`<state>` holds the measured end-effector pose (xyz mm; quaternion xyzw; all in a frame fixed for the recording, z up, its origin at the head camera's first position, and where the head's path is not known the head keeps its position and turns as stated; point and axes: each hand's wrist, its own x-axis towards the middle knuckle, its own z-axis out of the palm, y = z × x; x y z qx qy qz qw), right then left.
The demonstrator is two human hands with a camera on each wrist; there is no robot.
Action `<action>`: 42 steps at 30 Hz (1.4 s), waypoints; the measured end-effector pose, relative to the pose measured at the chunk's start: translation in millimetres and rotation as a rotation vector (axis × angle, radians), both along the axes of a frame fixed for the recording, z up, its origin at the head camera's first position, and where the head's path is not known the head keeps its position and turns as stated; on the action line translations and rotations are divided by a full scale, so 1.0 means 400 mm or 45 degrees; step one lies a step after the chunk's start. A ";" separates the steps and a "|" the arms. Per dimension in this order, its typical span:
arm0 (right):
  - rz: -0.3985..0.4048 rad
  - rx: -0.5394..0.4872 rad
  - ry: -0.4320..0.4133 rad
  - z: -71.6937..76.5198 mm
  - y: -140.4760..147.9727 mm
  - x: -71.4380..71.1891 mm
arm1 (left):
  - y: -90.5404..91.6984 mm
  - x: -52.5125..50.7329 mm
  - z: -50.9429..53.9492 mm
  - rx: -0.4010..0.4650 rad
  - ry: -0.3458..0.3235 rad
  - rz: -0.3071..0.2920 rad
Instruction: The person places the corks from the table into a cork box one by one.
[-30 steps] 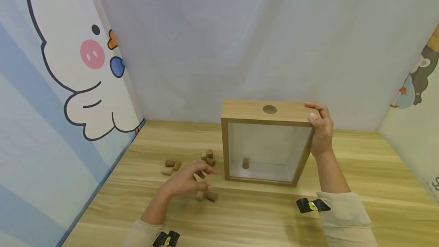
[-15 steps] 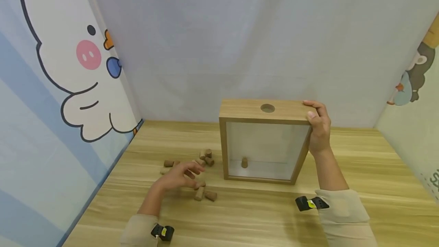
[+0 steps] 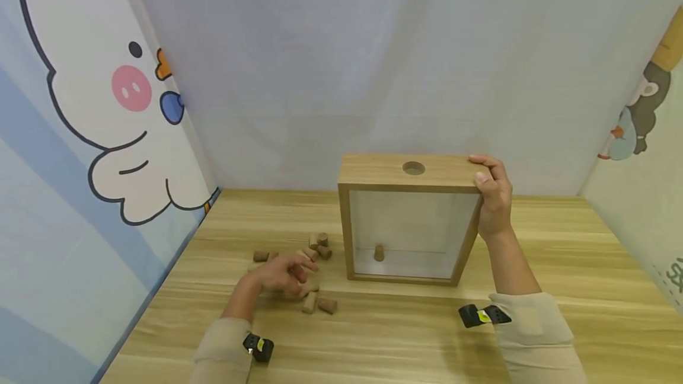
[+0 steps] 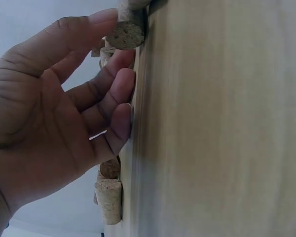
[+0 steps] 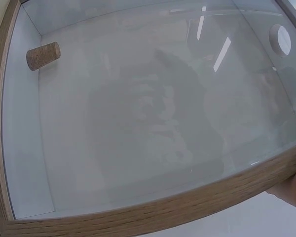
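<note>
My left hand (image 3: 281, 274) is low over the table among loose corks, its fingers loosely bent. In the left wrist view, the thumb tip is right beside a cork (image 4: 126, 35); whether they touch I cannot tell. The fingers are apart from the thumb, with nothing pinched between them. With my right hand (image 3: 493, 203) I grip the upper right corner of a wooden shadow box (image 3: 344, 230), thumb in front and fingers over the top. The box stands upright, has a clear front and a round hole (image 3: 413, 168) in its top. One cork (image 3: 379, 253) stands inside on the white floor.
Several corks (image 3: 324, 251) lie left of the box, others (image 3: 328, 305) nearer the front, and a few (image 3: 261, 256) sit beyond the left hand. The wooden table (image 3: 405, 336) meets a pale curtain (image 3: 341, 76) behind and printed cloth (image 3: 133, 165) at the left.
My left hand has shifted left and lower, and its fingers have bent a little more toward the corks. The right hand still holds the box corner; the whole view has shifted slightly.
</note>
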<state>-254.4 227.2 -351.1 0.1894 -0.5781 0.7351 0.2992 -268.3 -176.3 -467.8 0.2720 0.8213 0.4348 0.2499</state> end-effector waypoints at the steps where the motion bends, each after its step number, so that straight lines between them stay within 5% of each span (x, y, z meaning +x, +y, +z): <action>1: 0.001 -0.002 0.000 0.000 0.000 0.000 | 0.003 -0.002 0.001 -0.037 -0.017 -0.005; 6: 0.003 0.008 0.001 0.000 0.000 0.001 | 0.016 -0.012 0.007 -0.179 -0.014 -0.094; 12: -0.001 0.014 0.012 -0.001 0.003 -0.001 | 0.007 -0.017 0.009 -0.152 0.044 -0.152; 24: -0.008 0.017 0.016 -0.005 -0.001 -0.004 | -0.038 0.016 0.026 -0.089 0.063 -0.056; 31: -0.039 0.025 0.011 -0.002 0.007 -0.002 | -0.010 0.040 0.045 0.035 0.028 -0.014; 42: -0.031 0.025 0.002 -0.002 0.006 -0.007 | 0.034 0.070 0.082 0.289 -0.091 0.190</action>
